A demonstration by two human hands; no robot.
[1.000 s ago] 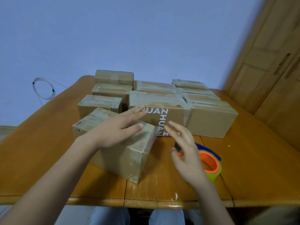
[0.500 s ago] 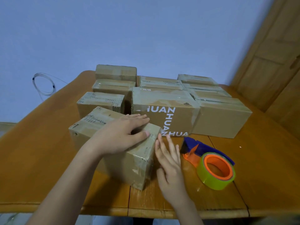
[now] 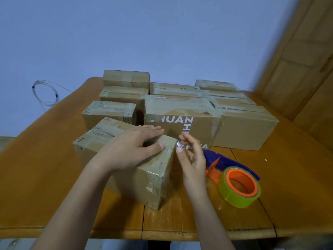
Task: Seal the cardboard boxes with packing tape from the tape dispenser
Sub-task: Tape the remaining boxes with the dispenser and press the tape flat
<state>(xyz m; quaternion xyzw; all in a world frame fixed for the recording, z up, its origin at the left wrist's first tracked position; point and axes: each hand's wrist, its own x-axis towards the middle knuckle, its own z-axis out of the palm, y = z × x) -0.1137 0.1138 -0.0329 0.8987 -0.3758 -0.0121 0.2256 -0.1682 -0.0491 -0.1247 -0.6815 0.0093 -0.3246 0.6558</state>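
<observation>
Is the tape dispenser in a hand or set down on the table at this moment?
Set down. The tape dispenser lies on the table, right of the right hand, with no fingers on it.

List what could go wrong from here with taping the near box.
1. The right hand pinches a loose clear tape end at the top corner of the near box; it could fold onto itself or wrinkle before it is pressed down.
2. The left hand lies flat on the box, which sits askew near the table edge; a hard pull might slide it.
3. The tape dispenser lies close by the right wrist and could get knocked.
</observation>
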